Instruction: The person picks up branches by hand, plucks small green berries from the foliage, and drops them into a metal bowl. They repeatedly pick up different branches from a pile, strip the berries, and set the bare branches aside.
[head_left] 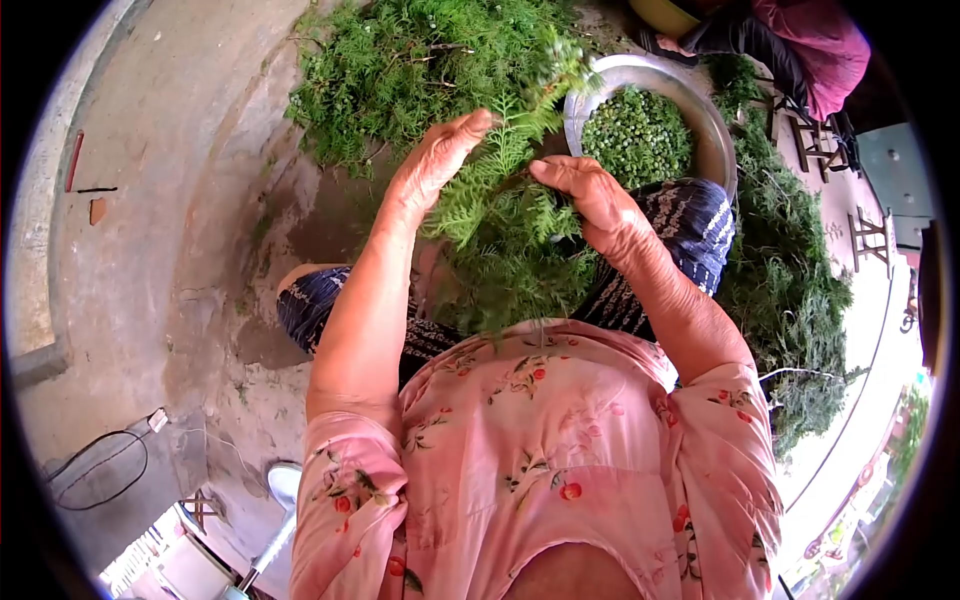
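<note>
A feathery green conifer branch point(492, 165) with flat, scaly sprays is held in front of my lap. My left hand point(440, 165) is closed on its left side, with the fingertips partly hidden by the leaves. On the other side, my right hand point(592, 195) pinches the branch between thumb and fingers. Small round green cones point(637, 135) fill the bottom of a wide metal basin point(718, 150), just beyond my right hand. More loose sprigs point(510, 270) lie across my lap, below both hands.
A large heap of cut green branches point(400, 80) lies ahead on the concrete floor point(130, 270). Another long pile point(785, 300) stretches along the right. A person in a pink top point(815, 50) sits at the upper right, near small wooden stools point(815, 145). A black cable point(100, 465) lies at left.
</note>
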